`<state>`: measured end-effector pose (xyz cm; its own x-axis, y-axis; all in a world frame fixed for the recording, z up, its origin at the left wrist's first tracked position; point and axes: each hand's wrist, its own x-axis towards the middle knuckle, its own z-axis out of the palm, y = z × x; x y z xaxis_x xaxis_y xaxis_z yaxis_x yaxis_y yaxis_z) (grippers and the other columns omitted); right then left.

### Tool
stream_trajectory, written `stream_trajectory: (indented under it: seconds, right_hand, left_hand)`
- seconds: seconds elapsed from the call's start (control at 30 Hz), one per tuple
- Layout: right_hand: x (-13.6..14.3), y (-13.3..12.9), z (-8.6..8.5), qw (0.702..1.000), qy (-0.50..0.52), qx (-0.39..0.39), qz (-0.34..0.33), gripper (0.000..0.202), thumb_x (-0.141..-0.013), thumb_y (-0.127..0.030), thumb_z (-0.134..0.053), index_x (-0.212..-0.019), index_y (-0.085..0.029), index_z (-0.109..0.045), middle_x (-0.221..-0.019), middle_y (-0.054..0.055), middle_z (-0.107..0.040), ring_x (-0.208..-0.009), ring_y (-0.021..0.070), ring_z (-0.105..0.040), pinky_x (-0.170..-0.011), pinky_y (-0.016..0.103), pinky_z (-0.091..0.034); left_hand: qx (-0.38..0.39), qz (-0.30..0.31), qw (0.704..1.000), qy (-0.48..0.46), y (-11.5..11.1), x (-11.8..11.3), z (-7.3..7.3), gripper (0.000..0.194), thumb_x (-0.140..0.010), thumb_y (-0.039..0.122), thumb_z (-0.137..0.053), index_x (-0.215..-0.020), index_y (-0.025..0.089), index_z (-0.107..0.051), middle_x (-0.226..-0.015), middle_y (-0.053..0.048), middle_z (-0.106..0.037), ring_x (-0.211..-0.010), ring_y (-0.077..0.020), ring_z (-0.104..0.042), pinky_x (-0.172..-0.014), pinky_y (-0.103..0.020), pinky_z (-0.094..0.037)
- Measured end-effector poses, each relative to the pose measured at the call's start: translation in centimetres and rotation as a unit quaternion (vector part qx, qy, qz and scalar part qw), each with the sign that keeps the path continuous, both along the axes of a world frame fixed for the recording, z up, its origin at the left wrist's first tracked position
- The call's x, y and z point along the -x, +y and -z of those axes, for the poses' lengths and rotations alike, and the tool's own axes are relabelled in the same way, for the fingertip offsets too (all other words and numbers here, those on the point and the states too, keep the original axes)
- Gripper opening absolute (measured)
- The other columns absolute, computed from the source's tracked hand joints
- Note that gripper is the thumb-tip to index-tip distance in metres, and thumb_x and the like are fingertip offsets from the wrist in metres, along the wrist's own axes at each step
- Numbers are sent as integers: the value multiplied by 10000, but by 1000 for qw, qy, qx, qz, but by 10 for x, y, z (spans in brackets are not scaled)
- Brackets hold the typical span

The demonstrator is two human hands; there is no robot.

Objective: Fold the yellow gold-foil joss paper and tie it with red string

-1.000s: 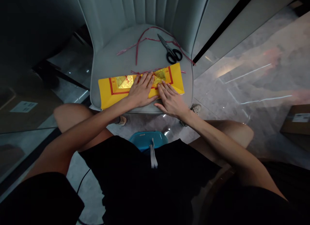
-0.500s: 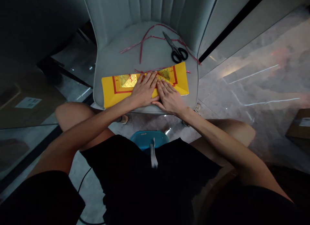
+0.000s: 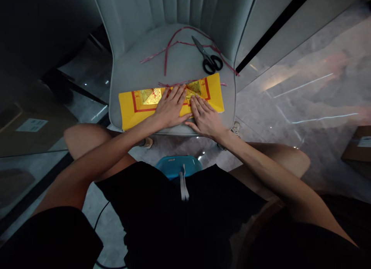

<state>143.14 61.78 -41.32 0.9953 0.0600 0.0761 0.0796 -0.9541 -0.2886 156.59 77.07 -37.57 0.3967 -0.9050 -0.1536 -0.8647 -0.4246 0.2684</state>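
A yellow paper bundle (image 3: 127,109) with red borders and gold printed patches lies across the front of the grey chair seat (image 3: 127,74). My left hand (image 3: 171,107) rests flat on its middle, fingers stretched out. Just to the right, my right hand (image 3: 205,116) presses on the paper's front part, its fingers straight and side by side. A thin pink cord (image 3: 223,84) shows along the back edge of the paper; its middle is hidden. Behind that lie black-handled scissors (image 3: 208,56) and a longer loose pink strip (image 3: 166,60).
The chair's ribbed backrest (image 3: 174,8) rises behind the seat. Below the seat's front edge is a blue plastic object (image 3: 185,163) between my legs. Cardboard boxes stand at the left (image 3: 31,126) and right (image 3: 358,145). A dark cable (image 3: 100,215) runs along the floor.
My right hand has slid slightly right, away from my left hand, and the gap between them is wider. The whole view has shifted a little. Scissors and strips lie as before.
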Motion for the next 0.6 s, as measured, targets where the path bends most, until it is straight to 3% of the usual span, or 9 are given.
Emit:
stream_trajectory:
  seconds: [0.6]
  right_hand:
    - [29, -15, -3, 1000, -8, -8, 15, 951, -1049, -730, -150, -1671, -32, -328, -1703, 232, -383, -1617, 358, -319, -1312, 603, -307]
  left_hand:
    - [21, -8, 1000, 5, 2, -3, 5, 943, -984, 653, -481, -1714, 119, -213, -1788, -179, -230, -1658, -368, -201, -1353, -552, -103]
